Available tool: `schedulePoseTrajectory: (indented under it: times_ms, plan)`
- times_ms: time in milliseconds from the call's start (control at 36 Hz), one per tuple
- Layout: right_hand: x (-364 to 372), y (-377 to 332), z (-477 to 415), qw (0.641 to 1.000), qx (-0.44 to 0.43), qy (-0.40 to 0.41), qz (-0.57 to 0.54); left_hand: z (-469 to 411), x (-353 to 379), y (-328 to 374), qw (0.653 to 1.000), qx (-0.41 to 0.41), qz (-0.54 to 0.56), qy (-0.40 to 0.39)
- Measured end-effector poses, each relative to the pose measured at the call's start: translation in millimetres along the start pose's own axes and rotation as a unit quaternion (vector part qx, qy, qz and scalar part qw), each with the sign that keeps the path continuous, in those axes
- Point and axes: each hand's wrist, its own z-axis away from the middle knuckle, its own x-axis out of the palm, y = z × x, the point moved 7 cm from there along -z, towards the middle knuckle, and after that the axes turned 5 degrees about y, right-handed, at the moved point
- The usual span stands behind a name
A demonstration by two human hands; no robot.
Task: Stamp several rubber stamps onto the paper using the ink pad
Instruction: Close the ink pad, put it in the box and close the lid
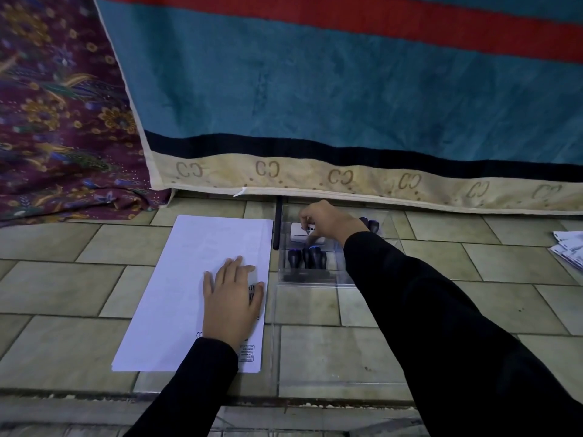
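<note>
Left hand (232, 298) flat, fingers straight, pinning paper (192, 279) beneath. Right hand (328, 222) fingers curl on ink pad (299, 231), probably pinching it; stamps (307, 258) just nearside of them. Step: fetching pad. Next: open it, ink stamp.

Rubber stamps (315, 257): five countable, three in the near row, two beyond the wrist. Ink pad (299, 231): one. Clear plastic box (340, 279): one. Paper stack (202, 272): one. Cloths: two, striped blanket (315, 89) and floral cloth (63, 105). Hands: two, left hand (232, 298) and right hand (328, 220).
</note>
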Motion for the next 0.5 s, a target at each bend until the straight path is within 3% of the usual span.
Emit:
schedulePoseTrajectory:
  times_ms: [167,278,417,500]
  plan:
    - [-7,-1,4,1.000,0.018,0.002,-0.010,-2,-4,-6,0.998,-0.018,0.057,0.007]
    - [-34,3,30,0.984,0.050,0.143,-0.097,-7,-10,-13,0.985,-0.069,0.156,-0.004]
    - [-34,12,98,0.953,0.104,0.237,-0.156,-11,-20,-19,0.924,-0.169,0.341,-0.030]
    - [-17,27,147,0.933,0.176,0.269,-0.165,-9,-42,-9,0.936,-0.121,0.331,0.022]
